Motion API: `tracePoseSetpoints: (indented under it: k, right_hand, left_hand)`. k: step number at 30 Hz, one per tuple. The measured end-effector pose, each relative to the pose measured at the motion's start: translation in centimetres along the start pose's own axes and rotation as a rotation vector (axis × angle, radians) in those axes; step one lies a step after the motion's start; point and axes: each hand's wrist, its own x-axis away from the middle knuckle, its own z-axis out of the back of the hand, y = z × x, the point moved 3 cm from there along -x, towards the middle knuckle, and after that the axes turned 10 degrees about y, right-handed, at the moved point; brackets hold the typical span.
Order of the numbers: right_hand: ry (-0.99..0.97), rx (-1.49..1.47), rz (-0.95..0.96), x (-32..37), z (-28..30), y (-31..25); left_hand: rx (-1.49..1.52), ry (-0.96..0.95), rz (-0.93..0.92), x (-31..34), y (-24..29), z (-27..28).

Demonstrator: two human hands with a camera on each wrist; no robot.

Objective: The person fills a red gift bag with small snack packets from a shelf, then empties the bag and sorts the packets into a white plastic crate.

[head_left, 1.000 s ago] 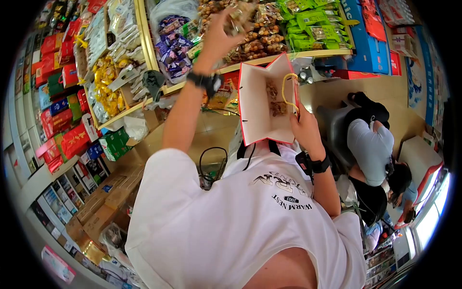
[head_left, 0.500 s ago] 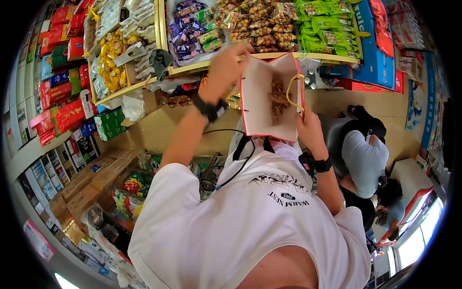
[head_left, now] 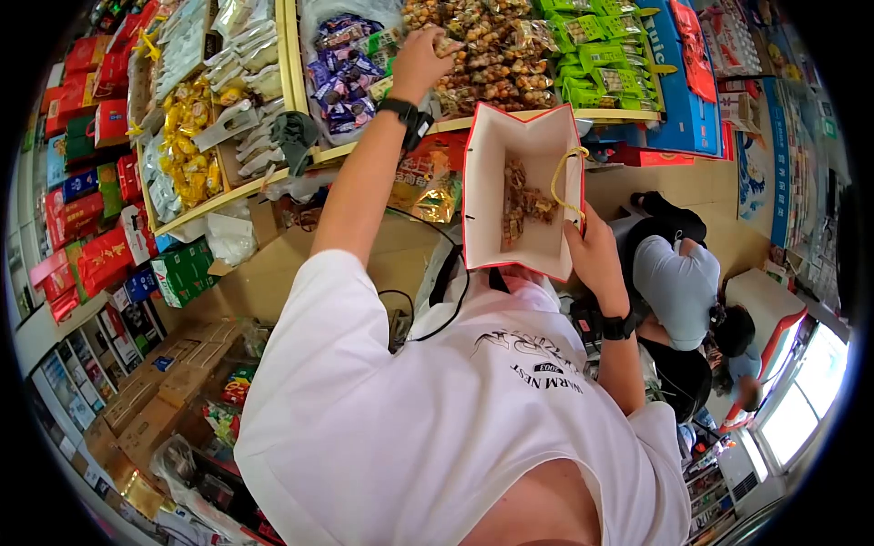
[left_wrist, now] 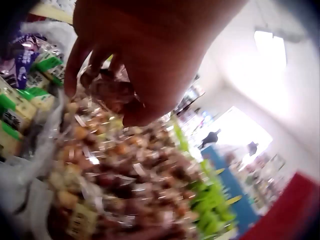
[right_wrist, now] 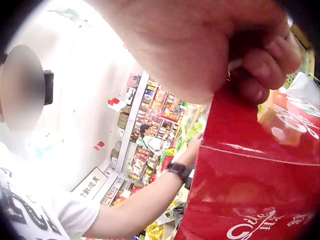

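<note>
My left hand (head_left: 421, 65) reaches over the display bin and grips a clear-wrapped snack pack (left_wrist: 111, 91) with its fingers and thumb. Beneath it spreads a heap of similar brown packs (head_left: 487, 68); whether they are nuts or sweets I cannot tell. My right hand (head_left: 596, 253) holds a red paper gift bag (right_wrist: 250, 185) by its upper edge, thumb on the inner side. The bag's mouth faces up, showing a white inner wall (head_left: 489, 182) and a yellow cord handle (head_left: 558, 177). Inside lie several brown snack packs (head_left: 528, 205).
Purple-wrapped snacks (head_left: 344, 68) lie left of the heap, green packets (head_left: 601, 50) right of it. A yellow-edged bin rim (head_left: 332, 153) runs along the front. Cardboard boxes (head_left: 168, 400) stand lower left. A seated person (head_left: 675, 282) is at the right.
The left hand came from above the bin with a pack down to the bag's mouth, then went back to the heap and took hold of a pack. The right hand keeps holding the bag.
</note>
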Motion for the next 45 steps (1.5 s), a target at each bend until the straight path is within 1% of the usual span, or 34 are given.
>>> tracePoseSetpoints:
  k: [1,2,3,4,5,7,9,11,12,14,15,16,18,19,20,22,23,24,25,26,28,29,30,31,32,34,36,38,40,41,42,43,44,45]
  right_hand:
    - [0.0,-0.007,0.002,0.2,-0.3,-0.1]
    - [0.003,-0.016,0.008,0.2,-0.6,-0.4]
    - [0.008,-0.019,0.012,0.1,-0.9,-1.0]
    - [-0.022,0.004,-0.025,0.2,-1.2,-1.5]
    - [-0.058,0.028,-0.063,0.4,-1.7,-2.1]
    - [-0.07,0.027,-0.071,0.3,-2.6,-3.1]
    - [-0.064,0.029,-0.046,0.4,-3.3,-4.2]
    - [-0.087,0.026,-0.024,0.3,-3.7,-5.1]
    - [-0.099,0.022,-0.011,0.5,-4.0,-5.4]
    - [-0.114,0.041,0.023,0.9,-4.8,-5.7]
    - [-0.118,0.051,0.056,1.2,-5.3,-6.0]
    - [-0.131,0.056,0.055,1.5,-6.0,-6.0]
    - [-0.171,0.117,0.138,2.2,-7.2,-6.1]
    - [-0.225,0.168,0.109,2.5,-7.6,-6.9]
    - [-0.234,0.173,0.105,2.7,-8.0,-6.6]
    - [-0.279,0.265,0.192,2.9,-8.9,-5.9]
    - [-0.286,0.272,0.184,2.8,-9.4,-5.7]
    - [-0.344,0.341,0.257,2.9,-10.2,-5.7]
    - [-0.402,0.407,0.33,3.0,-11.1,-5.6]
    - [-0.426,0.463,0.432,3.3,-12.1,-5.8]
    - [-0.474,0.47,0.519,4.3,-14.3,-6.5]
    - [-0.47,0.474,0.508,4.5,-15.3,-6.8]
    - [-0.515,0.506,0.57,4.9,-16.4,-7.1]
    - [-0.564,0.539,0.635,5.1,-17.3,-7.4]
    - [-0.57,0.54,0.626,5.0,-17.9,-7.5]
    - [-0.568,0.569,0.73,4.4,-19.1,-7.8]
    - [-0.538,0.613,0.759,2.8,-20.3,-7.0]
    - [-0.469,0.635,0.851,0.1,-21.1,-6.0]
    - [-0.43,0.775,0.814,-3.5,-23.0,-3.7]
    - [-0.363,0.729,0.838,-5.6,-24.3,-1.4]
    - [-0.341,0.756,0.778,-7.7,-25.4,0.1]
    - [-0.3,0.659,0.723,-8.7,-24.4,-0.6]
    - [-0.219,0.525,0.73,-10.5,-24.9,1.1]
    - [-0.205,0.517,0.74,-11.6,-24.4,1.4]
  left_hand:
    - [0.135,0.007,-0.031,0.6,3.0,3.0]
    - [0.298,-0.094,0.016,2.3,5.6,5.4]
    - [0.444,-0.142,-0.034,3.7,8.2,8.0]
    - [0.557,-0.123,-0.102,5.6,10.6,10.5]
    - [0.656,-0.213,-0.117,7.8,11.7,11.9]
    - [0.58,-0.334,-0.103,11.4,14.1,15.8]
    - [0.505,-0.382,-0.103,13.5,13.3,17.5]
    - [0.382,-0.136,-0.058,15.9,10.0,17.9]
    - [0.382,-0.135,-0.042,17.6,8.7,17.8]
    - [0.263,-0.291,0.295,21.0,6.0,17.4]
    - [0.416,-0.549,0.613,21.6,6.2,18.1]
    - [0.419,-0.547,0.627,23.1,5.3,17.4]
    - [0.622,-0.46,0.506,25.9,4.2,15.7]
    - [0.628,-0.459,0.519,26.9,3.9,15.6]
    - [0.593,-0.491,0.54,28.1,3.4,15.7]
    - [0.563,-0.529,0.571,29.6,3.1,17.0]
    - [0.61,-0.65,0.719,30.4,2.8,17.9]
    - [0.656,-0.774,0.865,31.4,2.5,18.6]
    - [0.664,-0.785,0.869,33.0,1.6,18.8]
    - [0.656,-0.762,0.819,35.0,0.4,18.7]
    - [0.653,-0.752,0.762,37.0,-0.1,19.4]
    - [0.63,-0.743,0.915,37.8,-0.2,20.0]
    - [0.605,-0.727,1.067,38.6,-0.4,20.5]
    - [0.634,-0.654,1.126,39.9,-0.9,20.3]
    - [0.636,-0.662,1.13,41.2,-1.2,19.9]
    - [0.687,-0.558,1.171,42.1,-1.2,20.1]
    - [0.685,-0.53,1.145,42.4,-1.8,18.5]
    - [0.681,-0.498,1.126,42.1,-2.4,16.2]
    - [0.726,-0.583,1.13,40.7,-2.9,12.5]
    - [0.707,-0.668,1.103,39.6,-3.4,10.4]
    - [0.686,-0.754,1.076,38.7,-3.7,8.6]
    - [0.709,-0.707,1.05,37.5,-3.2,7.7]
    - [0.732,-0.657,1.026,36.1,-2.5,7.3]
    - [0.678,-0.745,1.008,34.8,-2.1,7.0]
